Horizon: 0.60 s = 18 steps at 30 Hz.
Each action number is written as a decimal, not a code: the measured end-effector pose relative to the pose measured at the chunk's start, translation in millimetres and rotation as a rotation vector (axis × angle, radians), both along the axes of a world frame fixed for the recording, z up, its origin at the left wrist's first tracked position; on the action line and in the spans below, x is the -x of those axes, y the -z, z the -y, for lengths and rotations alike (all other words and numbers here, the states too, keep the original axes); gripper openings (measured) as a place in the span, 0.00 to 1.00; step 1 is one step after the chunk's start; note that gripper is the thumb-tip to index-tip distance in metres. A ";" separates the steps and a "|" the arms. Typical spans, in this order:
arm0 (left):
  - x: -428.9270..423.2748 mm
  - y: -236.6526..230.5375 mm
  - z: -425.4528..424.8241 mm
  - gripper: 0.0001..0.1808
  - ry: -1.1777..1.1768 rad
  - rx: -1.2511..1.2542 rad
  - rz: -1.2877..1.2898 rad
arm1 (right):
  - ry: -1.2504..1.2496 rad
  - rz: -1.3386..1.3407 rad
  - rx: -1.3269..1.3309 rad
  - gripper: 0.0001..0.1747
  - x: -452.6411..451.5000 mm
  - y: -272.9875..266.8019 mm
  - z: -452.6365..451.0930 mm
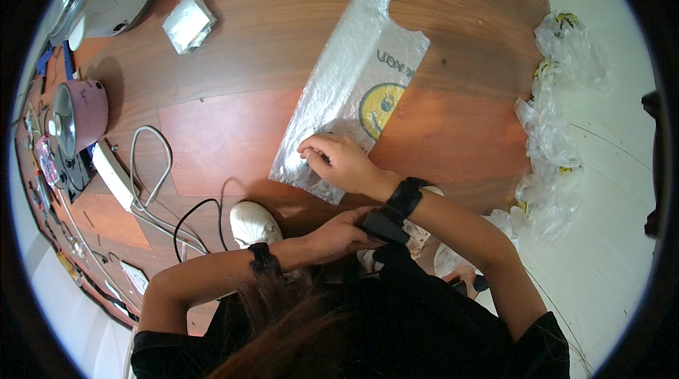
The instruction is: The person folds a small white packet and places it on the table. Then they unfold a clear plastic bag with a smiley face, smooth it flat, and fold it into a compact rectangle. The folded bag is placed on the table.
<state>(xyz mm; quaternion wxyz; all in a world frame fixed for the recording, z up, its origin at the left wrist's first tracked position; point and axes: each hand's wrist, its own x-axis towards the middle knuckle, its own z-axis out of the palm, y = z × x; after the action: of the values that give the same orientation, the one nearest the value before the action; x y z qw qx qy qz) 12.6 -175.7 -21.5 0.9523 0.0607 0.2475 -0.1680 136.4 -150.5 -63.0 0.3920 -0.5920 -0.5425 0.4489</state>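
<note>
My left hand (339, 236) grips a black box-shaped device (384, 226) at the black strap (406, 198) on my right wrist. Fingers curled, my right hand (342, 164) is over the lower end of a clear plastic carrier bag (339, 87). A dark spot shows between its thumb and fingers; I cannot tell whether that is a held thing or shadow. The bag lies flat on the wood-patterned floor, its handles pointing away from me. It bears a yellow smiley face and some writing.
Crumpled plastic bags (551, 140) line the right side by the white surface. A silver foil-like packet (190, 22) lies at upper left. Farther left stand a pink pot (89, 111) with a glass lid and a white power strip (114, 175) with looping cable. My white shoe (255, 222) is close by.
</note>
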 end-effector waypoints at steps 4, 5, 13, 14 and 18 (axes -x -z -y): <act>3.5 5.2 -5.2 0.35 -0.012 0.042 -0.009 | -0.196 0.254 -0.165 0.05 -3.7 1.8 -2.3; 3.7 5.4 -6.6 0.36 -0.010 0.069 -0.014 | -0.238 0.318 -0.176 0.05 -4.5 1.8 -2.3; -8.5 -0.6 -10.1 0.28 0.149 -0.430 0.085 | 0.263 -0.640 0.388 0.10 -10.0 -2.0 -3.0; -8.8 -0.8 -13.1 0.27 0.183 -0.563 0.124 | 0.324 -0.721 0.469 0.11 -14.0 -3.3 -3.4; 7.0 -0.2 -33.2 0.24 0.321 -1.471 0.111 | 0.234 -0.492 0.388 0.10 -21.8 -9.8 4.6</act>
<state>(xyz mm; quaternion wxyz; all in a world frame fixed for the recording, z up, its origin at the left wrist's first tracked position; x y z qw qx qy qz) 5.6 -142.4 -21.4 0.6413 0.7243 0.2355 -0.0928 158.2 -155.1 -53.2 0.4401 -0.5876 -0.2643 0.6254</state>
